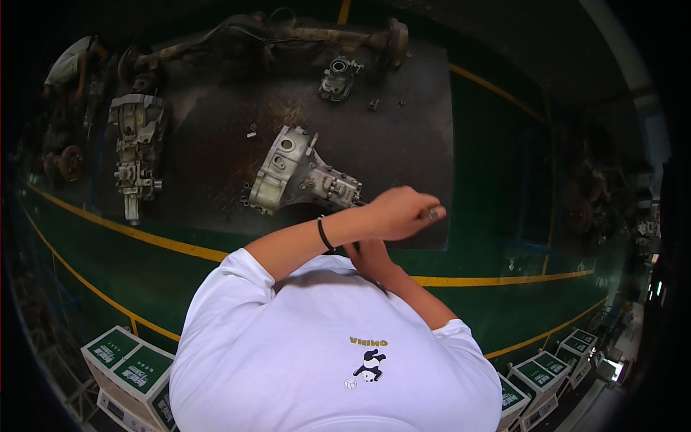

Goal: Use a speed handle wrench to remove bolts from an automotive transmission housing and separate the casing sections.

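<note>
Gearbox casing [277, 169] on dark plate [414, 144], seemingly part-dismantled: one housing [336, 83] lies apart, tail section [340, 189] still attached.
Left hand [403, 212] clenches a small metal piece [433, 214] near the casing's narrow end; right hand [370, 258], grip I can't tell.

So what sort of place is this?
Probably a vehicle repair or training workshop: a gearbox-like metal casing lies in front of the person, what looks like a long axle stretches beyond it, and yellow lines mark the green floor.
</note>
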Available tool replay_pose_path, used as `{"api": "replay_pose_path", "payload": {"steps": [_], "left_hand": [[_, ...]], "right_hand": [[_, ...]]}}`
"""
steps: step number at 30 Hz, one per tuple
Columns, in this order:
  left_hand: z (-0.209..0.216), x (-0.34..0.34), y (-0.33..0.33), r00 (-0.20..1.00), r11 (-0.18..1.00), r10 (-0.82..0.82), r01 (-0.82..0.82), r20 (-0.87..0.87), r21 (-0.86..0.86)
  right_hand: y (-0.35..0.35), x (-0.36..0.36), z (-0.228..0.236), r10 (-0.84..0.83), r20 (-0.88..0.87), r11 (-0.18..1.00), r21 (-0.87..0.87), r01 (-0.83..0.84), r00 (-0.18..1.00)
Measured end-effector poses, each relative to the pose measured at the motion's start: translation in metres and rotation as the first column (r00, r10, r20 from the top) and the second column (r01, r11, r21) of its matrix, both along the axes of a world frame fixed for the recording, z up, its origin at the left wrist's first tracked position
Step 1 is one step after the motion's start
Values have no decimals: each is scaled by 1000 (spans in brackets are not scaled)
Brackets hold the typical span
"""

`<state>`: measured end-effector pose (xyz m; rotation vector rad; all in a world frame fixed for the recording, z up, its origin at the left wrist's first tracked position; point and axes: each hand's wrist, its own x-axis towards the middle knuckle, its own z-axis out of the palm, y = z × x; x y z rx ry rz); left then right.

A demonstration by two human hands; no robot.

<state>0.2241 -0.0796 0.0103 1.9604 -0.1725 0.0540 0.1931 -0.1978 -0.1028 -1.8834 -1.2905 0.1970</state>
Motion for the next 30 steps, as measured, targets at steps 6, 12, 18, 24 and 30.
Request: {"api": "replay_pose_path", "payload": {"steps": [6,12,18,24,30], "left_hand": [[-10,-36,-48,958,957,-280,274,54,99],[-10,-57,-2,988,968,-101,126,120,-218],[-12,-25,21,981,940,194,-184,7,-287],[-10,-32,-29,974,940,-223,205,36,274],[-15,-56,-24,974,989,-140,131,181,63]], "right_hand": [[10,79,-16,-192,-79,978,63,197,978],[-30,84,-11,-323,-120,946,-48,320,939],[-33,10,-2,70,-58,996,-58,-73,996],[32,39,-19,100,215,993,32,-110,971],[1,109,-21,-184,-58,979,84,188,981]]}}
